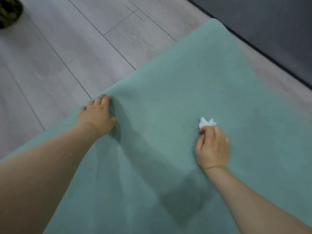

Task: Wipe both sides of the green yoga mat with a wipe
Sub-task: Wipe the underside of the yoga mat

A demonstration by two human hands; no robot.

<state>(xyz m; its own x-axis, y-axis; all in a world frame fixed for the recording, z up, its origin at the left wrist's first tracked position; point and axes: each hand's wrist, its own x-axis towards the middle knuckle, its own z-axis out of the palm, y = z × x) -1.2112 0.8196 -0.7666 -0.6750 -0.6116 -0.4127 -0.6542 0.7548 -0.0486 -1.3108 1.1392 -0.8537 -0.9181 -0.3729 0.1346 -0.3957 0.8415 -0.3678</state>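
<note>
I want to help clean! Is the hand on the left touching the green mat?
Touching. The head view shows the left hand gripping the green mat's edge.

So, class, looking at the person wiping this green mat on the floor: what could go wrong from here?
1. The left hand grips only the green yoga mat's edge, so the mat might bunch or slide on the smooth floor.
2. The wipe is crumpled small in the right hand, so strokes may miss patches.

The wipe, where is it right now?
Head view, right of centre: the wipe is pinched in the right hand, on the green yoga mat.
</note>
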